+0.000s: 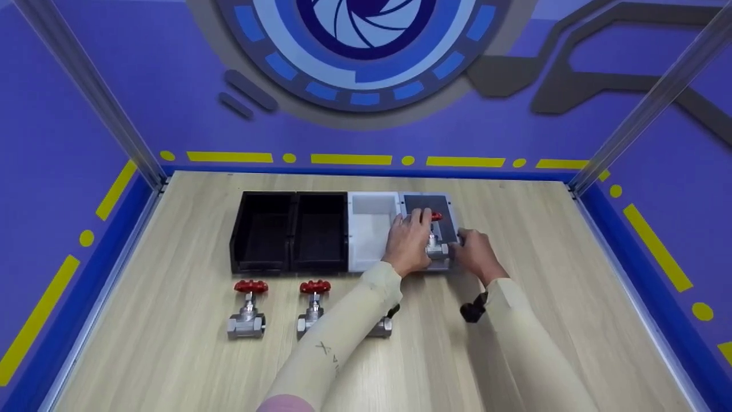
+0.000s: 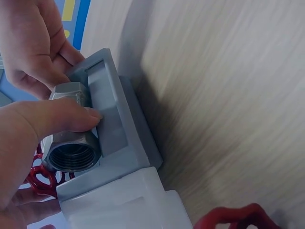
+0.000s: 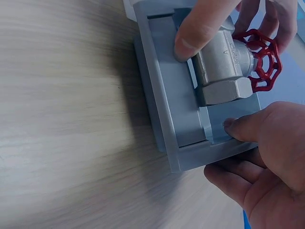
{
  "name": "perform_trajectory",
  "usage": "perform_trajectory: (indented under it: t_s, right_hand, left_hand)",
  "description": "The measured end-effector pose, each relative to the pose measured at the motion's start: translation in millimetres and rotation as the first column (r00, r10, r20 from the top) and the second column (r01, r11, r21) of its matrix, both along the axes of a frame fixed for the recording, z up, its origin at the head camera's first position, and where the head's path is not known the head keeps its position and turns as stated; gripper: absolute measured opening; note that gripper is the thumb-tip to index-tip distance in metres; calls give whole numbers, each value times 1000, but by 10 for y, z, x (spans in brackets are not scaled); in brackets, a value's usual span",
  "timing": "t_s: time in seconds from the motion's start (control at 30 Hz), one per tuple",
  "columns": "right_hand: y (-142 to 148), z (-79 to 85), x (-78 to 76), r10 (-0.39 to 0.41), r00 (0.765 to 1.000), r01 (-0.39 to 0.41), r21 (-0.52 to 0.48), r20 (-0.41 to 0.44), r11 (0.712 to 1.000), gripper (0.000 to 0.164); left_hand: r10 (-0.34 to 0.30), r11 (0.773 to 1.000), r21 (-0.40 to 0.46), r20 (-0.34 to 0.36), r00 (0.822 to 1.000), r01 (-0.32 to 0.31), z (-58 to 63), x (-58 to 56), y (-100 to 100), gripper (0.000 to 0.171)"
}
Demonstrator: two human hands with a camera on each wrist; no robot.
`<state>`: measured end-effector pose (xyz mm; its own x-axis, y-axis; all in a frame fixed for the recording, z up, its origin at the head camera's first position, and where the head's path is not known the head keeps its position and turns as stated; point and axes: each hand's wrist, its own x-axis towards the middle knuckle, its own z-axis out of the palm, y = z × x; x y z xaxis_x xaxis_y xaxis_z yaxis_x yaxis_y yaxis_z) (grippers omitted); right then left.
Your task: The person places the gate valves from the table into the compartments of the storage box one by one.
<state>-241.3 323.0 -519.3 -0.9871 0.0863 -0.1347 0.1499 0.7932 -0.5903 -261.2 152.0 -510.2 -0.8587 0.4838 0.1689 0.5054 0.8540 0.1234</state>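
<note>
Left thumb (image 2: 71, 117) lies across the steel body of the handwheel valve (image 1: 437, 250); the remaining left fingers are on the red handwheel (image 3: 267, 62) side. The left hand (image 1: 409, 243) therefore grasps the valve. Right thumb (image 3: 245, 126) is inside the side wall of the grey bin (image 1: 426, 203), with fingers outside; the right hand (image 1: 479, 252) pinches that wall. The valve is at the grey bin, body beside the front wall, handwheel toward the rear. Whether it rests on the bin floor cannot be told.

Caution: the left thumb tip sits between valve body and front wall and may be nipped if the body rolls forward. Early release could let the valve drop or topple. A loose right-hand pinch could allow the bin to shift against the adjoining white bin (image 1: 366, 234) if the valve bears on a wall.

Pose: both arms extend forward, hands converging from either side of the valve. The left sleeve (image 1: 337, 320) crosses above a partly hidden valve (image 1: 382, 328); a lowered forearm could knock it.
</note>
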Motion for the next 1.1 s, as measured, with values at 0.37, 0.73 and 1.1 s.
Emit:
perform_trajectory:
  t_s: [0.37, 0.73, 1.1]
  right_hand:
    - [-10, 0, -7, 4, 1000, -3, 33, -13, 999, 9]
    - [-22, -15, -12, -9, 1000, 10, 25, -28, 1000, 8]
    - [-25, -7, 2, -15, 999, 16, 32, -29, 999, 10]
  left_hand:
    - [4, 1000, 20, 28, 1000, -4, 16, -26, 16, 105]
    - [12, 999, 48, 56, 998, -14, 31, -40, 39, 103]
    - [15, 999, 35, -10, 1000, -15, 16, -87, 69, 103]
